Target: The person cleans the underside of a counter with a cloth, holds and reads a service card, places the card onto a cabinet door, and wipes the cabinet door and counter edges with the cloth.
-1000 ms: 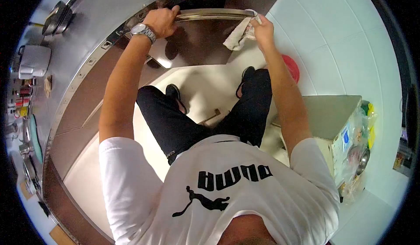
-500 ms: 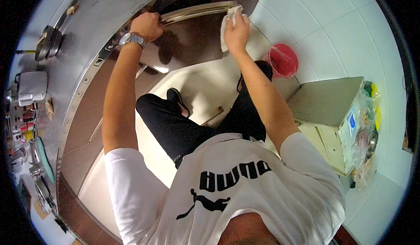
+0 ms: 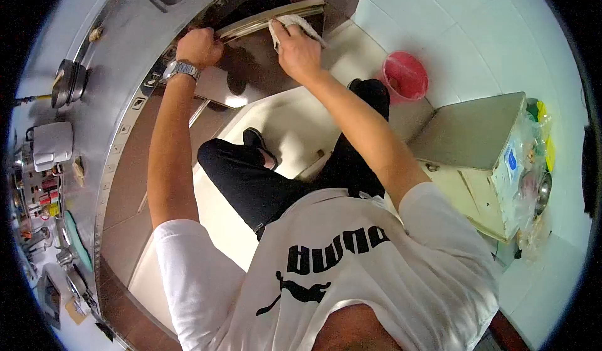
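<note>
My left hand, with a metal watch at the wrist, is closed round the left end of a dark cabinet door that stands open. A shiny metal strip runs along the door's top edge. Toward the right part of this strip, my right hand presses a white cloth on the strip and the door's face. The fingers of my right hand are bent over the cloth, which partly hangs to the right of them.
A metal counter curves along the left, bearing black pans and a white appliance. At the right are a red bucket, a worn metal cabinet with plastic bags, and a tiled wall.
My right hand has moved left along the metal strip with the cloth, from the door's right end toward its middle. My left hand keeps its hold at the left end. The view has shifted.
</note>
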`<state>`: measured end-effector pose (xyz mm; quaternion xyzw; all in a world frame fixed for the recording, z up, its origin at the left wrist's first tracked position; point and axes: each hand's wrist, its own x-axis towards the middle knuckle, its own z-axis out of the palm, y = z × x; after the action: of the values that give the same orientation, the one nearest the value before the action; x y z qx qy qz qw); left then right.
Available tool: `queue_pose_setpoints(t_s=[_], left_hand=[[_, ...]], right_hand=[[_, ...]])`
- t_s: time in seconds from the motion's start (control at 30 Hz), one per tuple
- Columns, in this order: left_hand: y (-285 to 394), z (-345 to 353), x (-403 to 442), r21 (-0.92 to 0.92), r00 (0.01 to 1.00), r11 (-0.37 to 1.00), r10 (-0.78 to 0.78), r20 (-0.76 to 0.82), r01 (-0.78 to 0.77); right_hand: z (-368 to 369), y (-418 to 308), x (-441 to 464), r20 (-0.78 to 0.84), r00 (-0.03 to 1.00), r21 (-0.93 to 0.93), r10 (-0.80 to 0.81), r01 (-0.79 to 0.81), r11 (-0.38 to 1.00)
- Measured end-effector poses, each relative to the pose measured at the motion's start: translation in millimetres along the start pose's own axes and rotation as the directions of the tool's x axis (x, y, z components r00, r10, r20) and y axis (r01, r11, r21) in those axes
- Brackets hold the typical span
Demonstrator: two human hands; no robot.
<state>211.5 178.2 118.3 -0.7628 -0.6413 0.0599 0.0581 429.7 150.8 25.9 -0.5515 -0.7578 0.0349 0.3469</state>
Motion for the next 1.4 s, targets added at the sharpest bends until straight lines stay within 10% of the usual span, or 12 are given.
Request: queue_pose_setpoints(t_s=[0.4,0.63,0.77,0.9,1.0,1.13,1.2,1.4], left_hand=[[0,0,1,-0.026,0.998,1.0,-0.015,-0.06,0.013],[1,0,0,0.012,0.999,1.0,-0.012,-0.05,0.013],[0,0,-1,-0.015,0.998,1.0,0.009,-0.059,-0.01],[-4,3,-2,-0.051,0.995,0.999,0.013,-0.099,-0.018],[-9,7,2,-0.086,0.999,0.996,0.0,-0.036,-0.003],[-8,10,4,-0.085,0.999,0.996,-0.017,-0.051,0.012],[-7,9,4,-0.054,0.999,0.998,-0.025,-0.04,0.023],[-11,8,1,-0.093,0.998,0.995,0.021,-0.061,-0.026]], right_hand=[[-19,17,0,-0.046,0.992,-0.032,0.119,-0.12,0.992],[-14,9,7,0.098,0.986,-0.021,-0.136,0.139,0.99],[-40,61,0,0.033,0.989,0.047,0.143,-0.144,0.988],[-16,42,3,-0.068,0.992,0.159,0.108,-0.096,0.983],[-8,-13,3,0.233,0.965,0.12,0.117,-0.148,0.982],[30,-63,6,0.122,0.986,0.249,-0.114,0.081,0.965],[37,-77,21,0.392,0.901,0.201,-0.184,0.111,0.973],[6,-23,18,0.273,0.949,0.063,-0.159,0.148,0.987]])
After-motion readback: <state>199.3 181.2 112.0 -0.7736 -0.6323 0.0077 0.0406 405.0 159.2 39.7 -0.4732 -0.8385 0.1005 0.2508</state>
